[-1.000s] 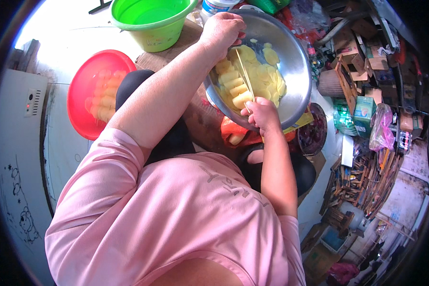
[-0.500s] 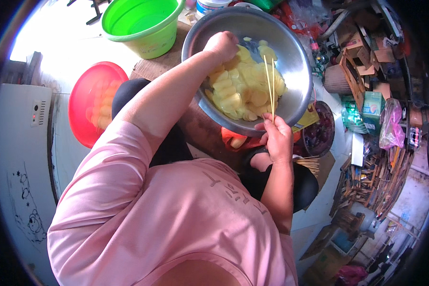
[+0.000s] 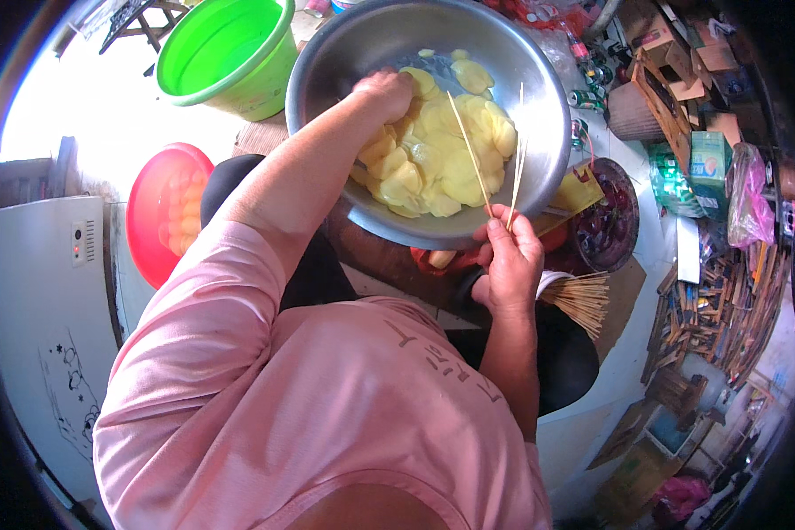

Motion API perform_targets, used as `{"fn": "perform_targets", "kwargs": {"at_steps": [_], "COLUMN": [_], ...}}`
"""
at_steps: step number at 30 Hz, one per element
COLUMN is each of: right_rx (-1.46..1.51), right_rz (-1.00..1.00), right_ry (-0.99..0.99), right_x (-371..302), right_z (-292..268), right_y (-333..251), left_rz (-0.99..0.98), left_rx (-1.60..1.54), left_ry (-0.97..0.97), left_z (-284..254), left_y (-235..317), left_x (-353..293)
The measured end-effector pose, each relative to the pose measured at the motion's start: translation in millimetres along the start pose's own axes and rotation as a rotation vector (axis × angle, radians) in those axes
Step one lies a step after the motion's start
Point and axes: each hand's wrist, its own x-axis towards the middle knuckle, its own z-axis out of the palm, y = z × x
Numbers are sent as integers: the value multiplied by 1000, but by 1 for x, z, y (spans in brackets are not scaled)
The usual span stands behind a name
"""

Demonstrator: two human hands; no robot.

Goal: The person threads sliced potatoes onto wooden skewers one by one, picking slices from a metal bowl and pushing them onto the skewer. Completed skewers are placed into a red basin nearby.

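Note:
A wide metal basin [image 3: 539, 181] holds many thin pale-yellow slices [image 3: 459, 172], which look like potato. My left hand [image 3: 386, 93] is inside it, at the far left of the slices. Its fingers point down and are partly hidden and blurred, so I cannot make out what they hold. At the basin's near right rim, my right hand [image 3: 514, 256] is closed on the lower ends of a few thin bamboo skewers [image 3: 470, 146]. Their free ends spread apart over the slices, and no slice is on them. More skewers [image 3: 579, 300] lie bundled beside my right wrist.
A green tub [image 3: 278, 66] stands beyond the basin at the left. Below it is a red basin [image 3: 141, 234] with yellowish pieces. A dark round container [image 3: 632, 221] sits right of the metal basin. Piled wood [image 3: 724, 309] and boxes [image 3: 711, 159] line the right side.
The view has shifted, so the basin appears farther left and higher. The skewers in my right hand have fanned apart. My left hand stays in the basin, slightly lower among the slices.

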Motion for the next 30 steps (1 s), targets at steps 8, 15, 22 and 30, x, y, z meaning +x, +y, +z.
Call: {"fn": "perform_targets", "kwargs": {"at_steps": [8,15,22,30], "right_rx": [-9,36,49,23], "right_rz": [-40,-13,-14,5], "right_ry": [-6,23,-4,-3], "right_x": [0,2,-1,0], "right_z": [1,4,10,13], "right_y": [0,2,2,1], "left_rz": [116,-111,-108,42], "left_rx": [-208,-1504,-1699,-1505], "left_ry": [32,-176,-83,74], "left_z": [-32,-57,-63,-60], "left_y": [18,45,39,36], "left_x": [-4,-38,-50,-54]}}
